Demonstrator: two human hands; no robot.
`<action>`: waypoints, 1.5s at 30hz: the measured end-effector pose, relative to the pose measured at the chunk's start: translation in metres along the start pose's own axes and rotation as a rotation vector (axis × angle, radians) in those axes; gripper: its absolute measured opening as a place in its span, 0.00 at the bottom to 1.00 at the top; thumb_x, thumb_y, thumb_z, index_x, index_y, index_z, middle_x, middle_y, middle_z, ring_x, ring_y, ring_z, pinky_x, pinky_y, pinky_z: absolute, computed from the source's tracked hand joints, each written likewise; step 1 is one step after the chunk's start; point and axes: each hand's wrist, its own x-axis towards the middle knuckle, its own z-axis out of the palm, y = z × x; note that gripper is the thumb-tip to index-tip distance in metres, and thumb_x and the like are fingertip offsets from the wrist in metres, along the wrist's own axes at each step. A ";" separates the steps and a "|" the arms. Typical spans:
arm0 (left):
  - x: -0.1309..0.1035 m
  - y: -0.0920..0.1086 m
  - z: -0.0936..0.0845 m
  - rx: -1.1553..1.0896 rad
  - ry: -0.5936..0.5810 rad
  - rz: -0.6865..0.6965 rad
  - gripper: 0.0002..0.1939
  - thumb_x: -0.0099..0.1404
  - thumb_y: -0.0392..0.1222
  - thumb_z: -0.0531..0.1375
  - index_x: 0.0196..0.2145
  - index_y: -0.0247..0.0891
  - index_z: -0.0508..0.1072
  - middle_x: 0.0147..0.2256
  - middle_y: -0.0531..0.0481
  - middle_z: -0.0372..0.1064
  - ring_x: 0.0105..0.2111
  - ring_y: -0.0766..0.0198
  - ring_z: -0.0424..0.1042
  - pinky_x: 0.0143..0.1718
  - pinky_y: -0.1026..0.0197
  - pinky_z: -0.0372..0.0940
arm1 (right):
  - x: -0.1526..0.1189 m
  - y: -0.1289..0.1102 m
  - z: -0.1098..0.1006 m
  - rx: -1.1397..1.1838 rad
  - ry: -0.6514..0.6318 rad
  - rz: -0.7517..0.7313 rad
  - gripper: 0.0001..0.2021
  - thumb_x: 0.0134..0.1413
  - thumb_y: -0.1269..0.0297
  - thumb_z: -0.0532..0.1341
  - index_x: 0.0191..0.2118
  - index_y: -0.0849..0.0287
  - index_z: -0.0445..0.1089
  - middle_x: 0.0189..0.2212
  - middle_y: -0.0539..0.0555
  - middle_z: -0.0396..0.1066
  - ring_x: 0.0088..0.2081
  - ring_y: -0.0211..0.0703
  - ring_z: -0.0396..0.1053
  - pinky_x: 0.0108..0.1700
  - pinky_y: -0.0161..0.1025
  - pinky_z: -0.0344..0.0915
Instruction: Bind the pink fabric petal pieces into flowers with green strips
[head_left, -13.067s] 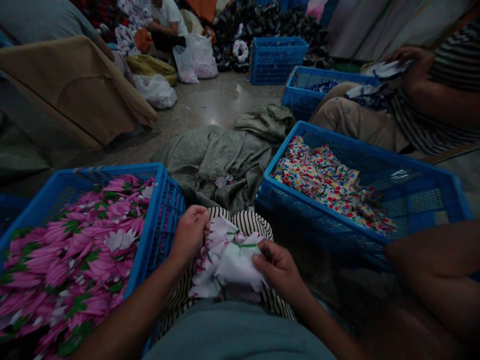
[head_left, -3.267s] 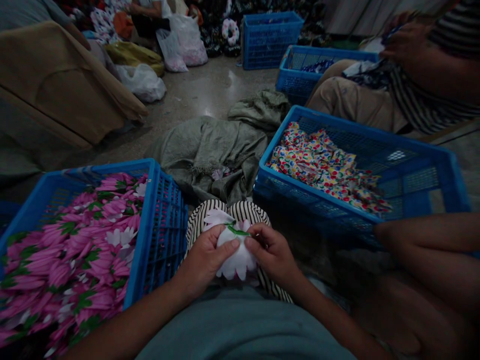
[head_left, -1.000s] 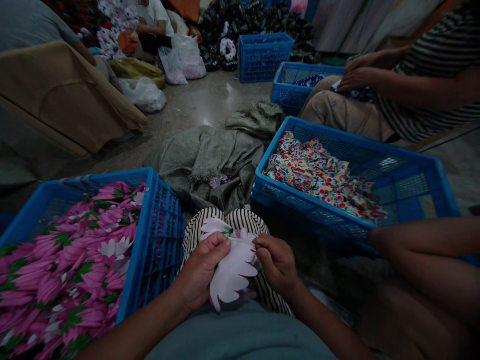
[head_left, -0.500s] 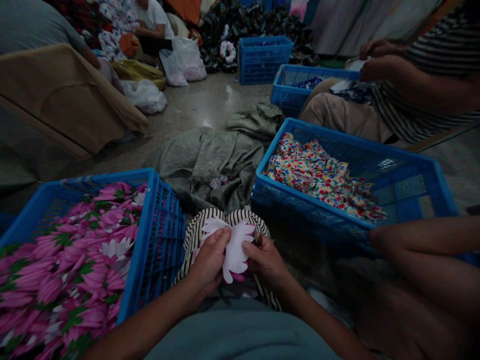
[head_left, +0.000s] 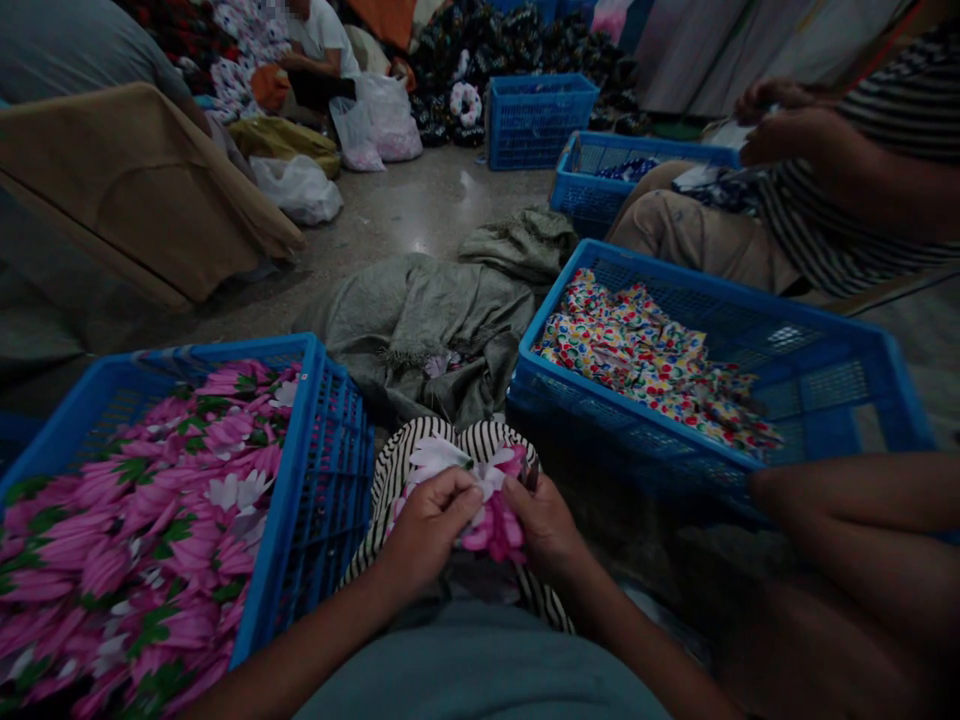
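Observation:
Over my lap, a pink-and-white fabric flower piece is held between both hands. My left hand pinches it from the left, thumb and forefinger closed near its middle. On the other side, my right hand grips the pink edge, thumb against the fabric. A small dark object pokes up beside the right forefinger; its kind cannot be made out. White petals fan out above the left fingers. Black-and-white striped cloth covers my knees beneath the work.
At left stands a blue crate of pink fabric flowers. Another blue crate at right holds colourful printed cloth pieces. Grey-green sacking lies ahead. A co-worker in a striped top sits at right; a bare leg is close by.
The flower piece has been turned and gathered: its broad white face showed before, and now pink petals show below the fingers. My left hand has shifted slightly right, nearer the right hand.

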 end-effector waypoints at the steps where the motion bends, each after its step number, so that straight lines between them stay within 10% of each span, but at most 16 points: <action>1: 0.002 0.000 -0.002 -0.171 0.042 -0.060 0.09 0.58 0.40 0.57 0.22 0.36 0.65 0.19 0.57 0.57 0.20 0.71 0.56 0.23 0.68 0.53 | -0.001 -0.001 -0.001 0.046 0.012 0.013 0.18 0.36 0.51 0.65 0.25 0.60 0.63 0.17 0.46 0.62 0.17 0.32 0.56 0.20 0.31 0.55; 8: 0.011 0.020 -0.021 -0.784 -0.075 -0.242 0.09 0.60 0.34 0.53 0.23 0.36 0.60 0.16 0.58 0.56 0.19 0.71 0.62 0.37 0.60 0.65 | 0.008 -0.003 -0.019 0.124 0.055 0.081 0.17 0.37 0.56 0.66 0.23 0.59 0.58 0.10 0.39 0.52 0.10 0.25 0.42 0.12 0.25 0.42; 14: 0.003 0.011 -0.020 -0.182 -0.014 0.076 0.21 0.51 0.56 0.60 0.37 0.39 0.63 0.33 0.51 0.66 0.30 0.65 0.67 0.33 0.62 0.63 | 0.010 -0.010 -0.023 -0.124 0.015 -0.083 0.13 0.44 0.56 0.63 0.24 0.61 0.63 0.18 0.46 0.62 0.16 0.29 0.55 0.19 0.29 0.55; 19: 0.009 0.007 -0.012 0.245 0.045 0.096 0.14 0.51 0.45 0.63 0.34 0.36 0.69 0.32 0.50 0.68 0.35 0.63 0.67 0.38 0.65 0.59 | 0.003 -0.012 -0.009 -0.306 -0.077 -0.239 0.13 0.46 0.59 0.62 0.21 0.61 0.62 0.18 0.47 0.61 0.19 0.32 0.58 0.22 0.30 0.56; 24: 0.023 0.000 -0.016 -0.191 0.119 -0.207 0.10 0.58 0.43 0.57 0.23 0.35 0.68 0.16 0.56 0.60 0.17 0.71 0.61 0.23 0.67 0.61 | 0.001 -0.010 -0.015 0.062 -0.070 -0.108 0.14 0.43 0.58 0.64 0.25 0.58 0.58 0.14 0.41 0.54 0.14 0.28 0.47 0.16 0.27 0.47; 30: 0.021 0.009 -0.025 -0.676 -0.072 -0.275 0.05 0.59 0.35 0.56 0.26 0.33 0.68 0.23 0.52 0.67 0.23 0.70 0.68 0.30 0.64 0.67 | 0.002 0.000 -0.021 0.022 -0.098 -0.088 0.16 0.40 0.60 0.66 0.22 0.59 0.57 0.14 0.42 0.54 0.15 0.27 0.49 0.16 0.26 0.47; 45: 0.001 0.015 -0.018 -0.792 -0.308 -0.279 0.09 0.55 0.40 0.60 0.34 0.34 0.72 0.28 0.49 0.73 0.29 0.62 0.73 0.34 0.60 0.67 | 0.022 0.028 0.027 0.381 -0.344 0.384 0.20 0.44 0.52 0.61 0.16 0.58 0.53 0.06 0.39 0.46 0.08 0.26 0.39 0.10 0.26 0.44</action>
